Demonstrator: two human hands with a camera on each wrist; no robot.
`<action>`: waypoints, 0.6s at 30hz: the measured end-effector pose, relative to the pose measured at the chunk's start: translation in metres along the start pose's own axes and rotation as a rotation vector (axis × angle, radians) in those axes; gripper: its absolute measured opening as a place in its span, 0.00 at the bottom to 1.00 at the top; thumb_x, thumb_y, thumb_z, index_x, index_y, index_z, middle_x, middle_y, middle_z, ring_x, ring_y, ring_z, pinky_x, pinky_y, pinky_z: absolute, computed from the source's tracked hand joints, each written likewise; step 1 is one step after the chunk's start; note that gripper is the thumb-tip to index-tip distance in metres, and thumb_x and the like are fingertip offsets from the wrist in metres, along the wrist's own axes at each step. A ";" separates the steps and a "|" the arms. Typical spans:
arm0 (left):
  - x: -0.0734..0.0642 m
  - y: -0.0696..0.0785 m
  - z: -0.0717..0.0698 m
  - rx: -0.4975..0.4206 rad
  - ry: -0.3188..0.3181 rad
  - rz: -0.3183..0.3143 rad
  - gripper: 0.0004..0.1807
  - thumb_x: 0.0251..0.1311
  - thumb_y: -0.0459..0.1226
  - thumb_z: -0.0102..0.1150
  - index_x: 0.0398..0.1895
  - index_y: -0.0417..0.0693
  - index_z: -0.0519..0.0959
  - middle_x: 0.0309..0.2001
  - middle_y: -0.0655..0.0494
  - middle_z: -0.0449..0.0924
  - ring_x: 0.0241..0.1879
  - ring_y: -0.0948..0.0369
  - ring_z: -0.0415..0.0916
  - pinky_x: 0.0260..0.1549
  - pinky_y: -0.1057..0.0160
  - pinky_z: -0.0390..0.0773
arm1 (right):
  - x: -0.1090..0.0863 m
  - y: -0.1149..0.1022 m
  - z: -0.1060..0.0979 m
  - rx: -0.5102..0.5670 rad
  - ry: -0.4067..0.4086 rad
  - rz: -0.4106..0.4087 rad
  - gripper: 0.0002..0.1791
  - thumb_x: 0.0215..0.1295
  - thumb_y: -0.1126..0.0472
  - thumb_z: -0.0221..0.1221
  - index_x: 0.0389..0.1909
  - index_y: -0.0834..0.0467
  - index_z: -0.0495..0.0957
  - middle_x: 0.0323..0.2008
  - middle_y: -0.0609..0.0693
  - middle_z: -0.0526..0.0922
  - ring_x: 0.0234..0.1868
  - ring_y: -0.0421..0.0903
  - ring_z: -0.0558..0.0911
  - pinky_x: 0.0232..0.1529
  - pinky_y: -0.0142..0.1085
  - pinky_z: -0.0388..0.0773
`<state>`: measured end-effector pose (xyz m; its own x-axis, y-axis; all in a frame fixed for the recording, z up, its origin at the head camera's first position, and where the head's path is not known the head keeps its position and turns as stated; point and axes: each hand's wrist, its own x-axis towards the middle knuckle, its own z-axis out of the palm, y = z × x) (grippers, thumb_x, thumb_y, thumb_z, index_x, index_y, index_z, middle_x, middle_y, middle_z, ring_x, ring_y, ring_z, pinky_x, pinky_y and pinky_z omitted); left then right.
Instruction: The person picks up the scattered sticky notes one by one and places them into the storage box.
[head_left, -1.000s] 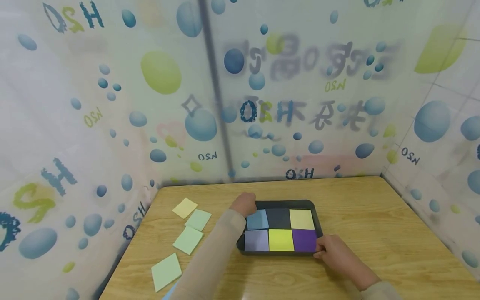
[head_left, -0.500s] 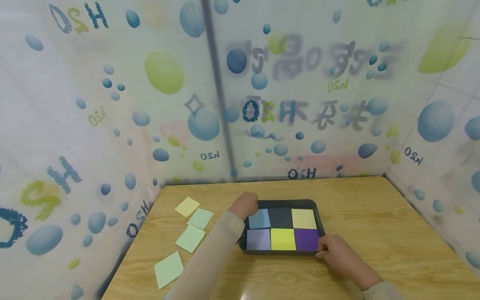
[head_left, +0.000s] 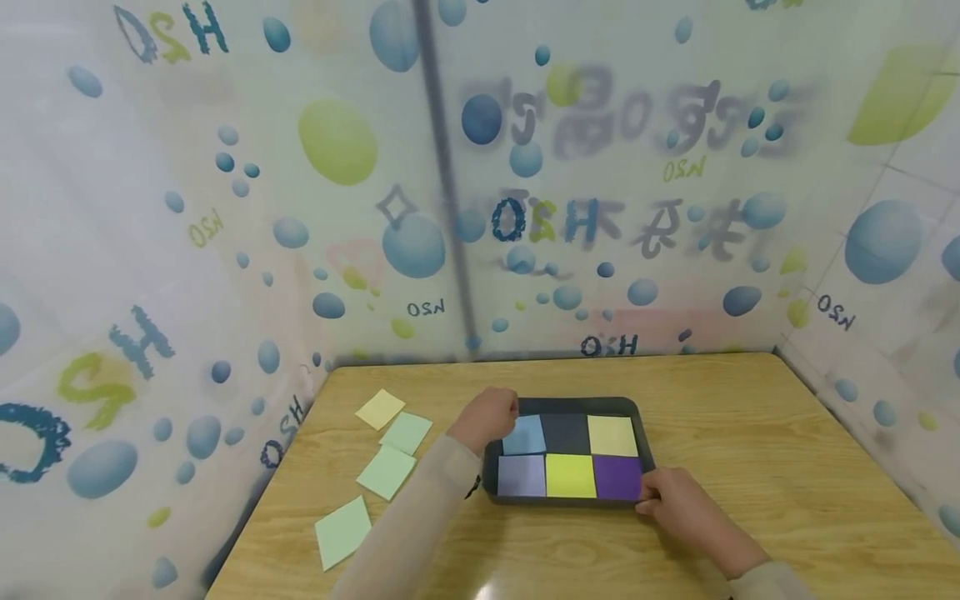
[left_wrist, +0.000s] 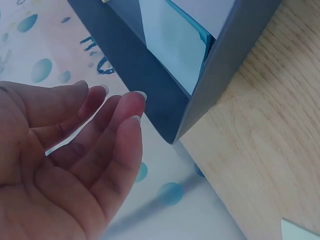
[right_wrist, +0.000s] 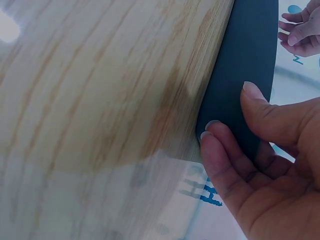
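Note:
A black rectangular tray [head_left: 567, 502] lies on the table with two rows of square paper notes in it. The far row holds a blue note [head_left: 523, 435], a dark note [head_left: 566, 433] and a pale yellow note [head_left: 612, 436]. Nearer are a lavender note [head_left: 522, 476], a bright yellow note [head_left: 570, 476] and a purple note [head_left: 617, 477]. At the far left corner is my left hand [head_left: 487, 417], its fingers loosely bent beside the tray wall in the left wrist view. My right hand [right_wrist: 260, 155] pinches the near right corner between thumb and fingers.
Left of my left arm, pale notes lie loose on the wooden table [head_left: 750, 450]: a yellow note [head_left: 380, 409] and several light green notes [head_left: 343, 532], two of them overlapping. Behind the table rises a patterned sheet wall [head_left: 645, 175], with sides closing in left and right.
The head view has shifted slightly, moving the scene rightward. My left hand has drawn back a little toward the left from the tray corner. The right hand stays at its corner.

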<state>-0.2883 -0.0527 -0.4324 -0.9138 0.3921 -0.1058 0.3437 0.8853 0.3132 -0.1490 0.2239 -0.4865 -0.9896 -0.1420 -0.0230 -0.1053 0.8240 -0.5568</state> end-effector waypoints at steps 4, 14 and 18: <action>-0.005 -0.001 -0.002 -0.015 0.011 0.016 0.05 0.71 0.34 0.56 0.42 0.44 0.82 0.41 0.53 0.84 0.36 0.61 0.78 0.38 0.61 0.81 | 0.000 -0.001 0.000 0.000 0.009 -0.008 0.17 0.57 0.68 0.70 0.17 0.54 0.73 0.19 0.44 0.72 0.25 0.41 0.69 0.25 0.31 0.65; -0.021 -0.014 0.000 -0.056 0.044 0.003 0.04 0.71 0.36 0.58 0.40 0.48 0.82 0.36 0.57 0.82 0.33 0.62 0.75 0.34 0.61 0.80 | 0.001 -0.001 0.002 -0.007 -0.022 0.016 0.17 0.57 0.68 0.70 0.17 0.55 0.73 0.19 0.45 0.72 0.25 0.41 0.70 0.26 0.31 0.66; -0.034 -0.020 0.003 -0.041 0.072 0.027 0.05 0.70 0.36 0.58 0.42 0.47 0.83 0.37 0.56 0.83 0.33 0.63 0.75 0.35 0.61 0.80 | 0.001 -0.001 0.001 -0.008 -0.010 0.009 0.16 0.57 0.68 0.70 0.17 0.55 0.73 0.19 0.44 0.72 0.26 0.42 0.70 0.26 0.31 0.66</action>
<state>-0.2636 -0.0828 -0.4381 -0.9180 0.3955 -0.0294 0.3606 0.8631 0.3535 -0.1495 0.2221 -0.4869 -0.9895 -0.1401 -0.0358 -0.0975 0.8294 -0.5500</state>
